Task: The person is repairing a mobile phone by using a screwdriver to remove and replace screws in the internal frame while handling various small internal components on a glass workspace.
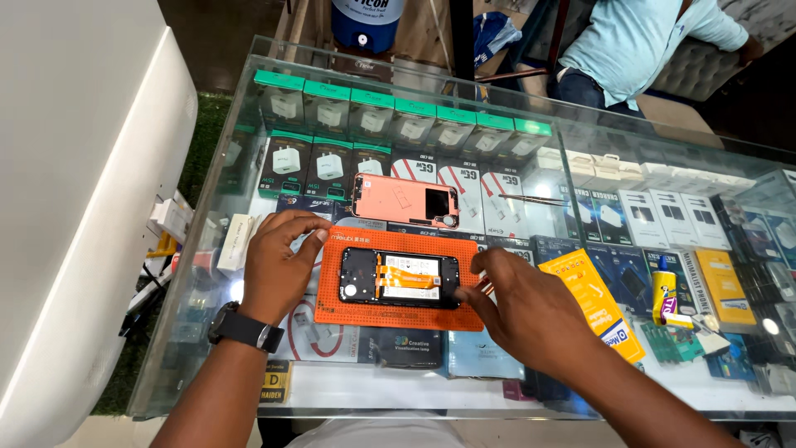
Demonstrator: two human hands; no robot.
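1. Opened smartphone (400, 280) lies back-side up, long axis left to right, on an orange work mat (398, 319) in the middle of the glass counter (348, 390). Back cover is off: black frame, pale battery, an orange flex ribbon running across it.

2. Left hand (279, 264) rests on the left end of the mat, fingers curled and spread, fingertips at or just beside the phone's left short edge. Looks like a steadying press, not a lift; nothing is enclosed in the hand.

3. Right hand (518, 309) sits at the phone's right end, fingers pinched narrow. Something thin shows at the fingertips, possibly a small tool; too small to tell.

4. Handling, judged: light, flat, rigid along the frame, but fragile inside. The ribbon and exposed board parts would tear or scratch easily. The battery is soft-walled and should not be bent or poked.

5. Where to hold, judged: by the black frame only, on the two short ends or the long edges, thumb and fingers opposed. Keep the pads off the ribbon and battery face.

6. Slip, judged: the mat looks grippy, so the phone should stay put under a light press. The bare glass around it would be slick.

7. Far of the mat lies the detached pink back cover (405, 200), inside face up, apart from the phone. To the right, a yellow packet (593, 294) and a small yellow bottle (663, 296).
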